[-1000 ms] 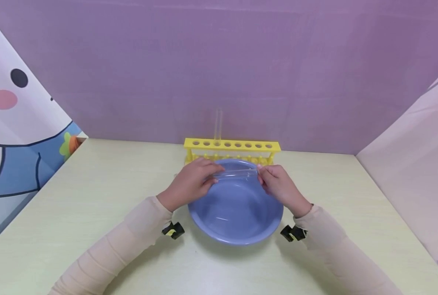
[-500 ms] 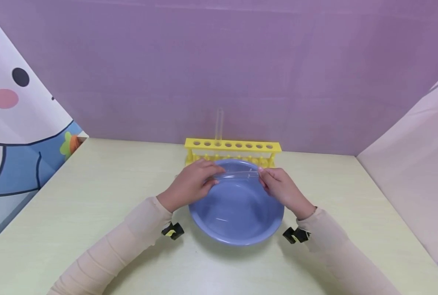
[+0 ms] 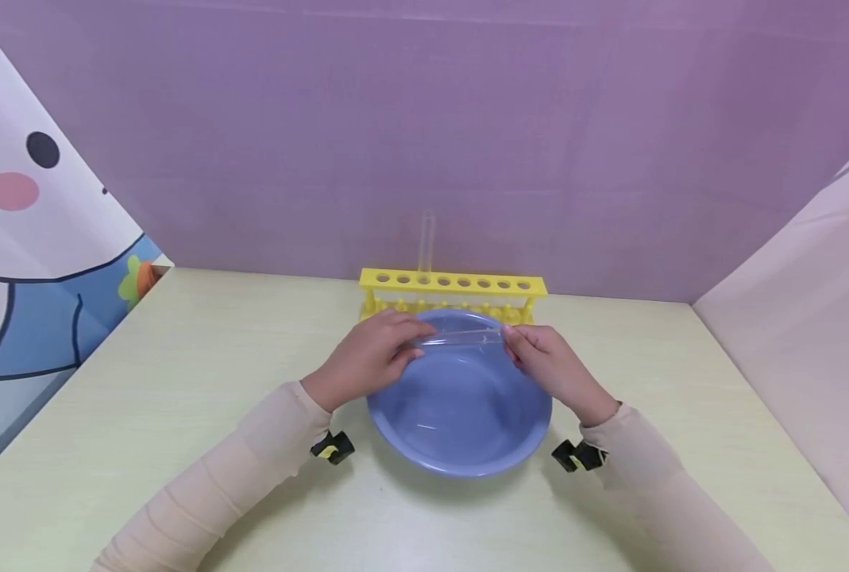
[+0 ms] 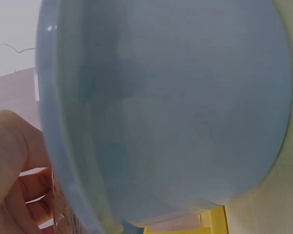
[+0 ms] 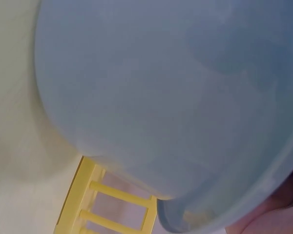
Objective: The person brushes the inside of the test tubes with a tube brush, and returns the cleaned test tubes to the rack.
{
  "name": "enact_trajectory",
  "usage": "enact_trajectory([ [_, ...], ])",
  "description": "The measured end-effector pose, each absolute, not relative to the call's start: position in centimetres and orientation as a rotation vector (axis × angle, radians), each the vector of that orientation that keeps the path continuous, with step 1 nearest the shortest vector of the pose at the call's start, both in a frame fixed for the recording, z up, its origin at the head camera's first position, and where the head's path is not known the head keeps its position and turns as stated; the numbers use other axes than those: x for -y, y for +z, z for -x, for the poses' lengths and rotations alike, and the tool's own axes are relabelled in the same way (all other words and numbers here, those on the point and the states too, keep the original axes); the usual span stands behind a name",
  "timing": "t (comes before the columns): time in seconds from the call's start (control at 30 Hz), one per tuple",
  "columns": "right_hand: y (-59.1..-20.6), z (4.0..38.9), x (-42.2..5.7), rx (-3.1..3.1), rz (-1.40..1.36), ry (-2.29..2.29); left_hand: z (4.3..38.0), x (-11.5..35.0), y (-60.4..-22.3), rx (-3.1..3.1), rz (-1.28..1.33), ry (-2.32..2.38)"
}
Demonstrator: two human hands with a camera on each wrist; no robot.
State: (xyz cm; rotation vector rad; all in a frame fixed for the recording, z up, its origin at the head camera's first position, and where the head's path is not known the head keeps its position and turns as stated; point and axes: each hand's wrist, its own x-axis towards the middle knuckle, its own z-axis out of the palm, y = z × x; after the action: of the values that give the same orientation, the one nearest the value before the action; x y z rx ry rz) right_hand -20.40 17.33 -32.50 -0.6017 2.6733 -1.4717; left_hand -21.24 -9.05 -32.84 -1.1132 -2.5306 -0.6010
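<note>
In the head view a clear glass test tube (image 3: 460,338) lies level over the far part of a blue basin (image 3: 460,421). My left hand (image 3: 370,349) grips its left part, fingers above and thumb below. At the other end my right hand (image 3: 546,361) pinches the tube with curled fingers; that tip is hidden in the hand. The left wrist view has the left hand (image 4: 14,170) beyond the basin's rim, partly cut off by the frame edge. Only a bit of the right hand (image 5: 273,214) shows past the rim in the right wrist view.
Right behind the basin stands a yellow test tube rack (image 3: 453,282) with a row of holes. One clear tube (image 3: 426,242) stands upright in it. A purple backdrop (image 3: 424,119) rises behind the pale tabletop (image 3: 252,334), with a printed cloth (image 3: 45,238) at left.
Hands and tube stay nearly in place over the basin. The right hand and forearm have shifted very slightly to the right, and the whole view has drifted a little.
</note>
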Motion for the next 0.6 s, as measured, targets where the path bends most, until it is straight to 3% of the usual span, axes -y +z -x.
enact_trajectory([
  [0.6, -32.75, 20.11, -17.48, -2.848, 0.731, -1.352, 21.43, 9.39, -32.94, 2.525, 1.123, -0.639],
])
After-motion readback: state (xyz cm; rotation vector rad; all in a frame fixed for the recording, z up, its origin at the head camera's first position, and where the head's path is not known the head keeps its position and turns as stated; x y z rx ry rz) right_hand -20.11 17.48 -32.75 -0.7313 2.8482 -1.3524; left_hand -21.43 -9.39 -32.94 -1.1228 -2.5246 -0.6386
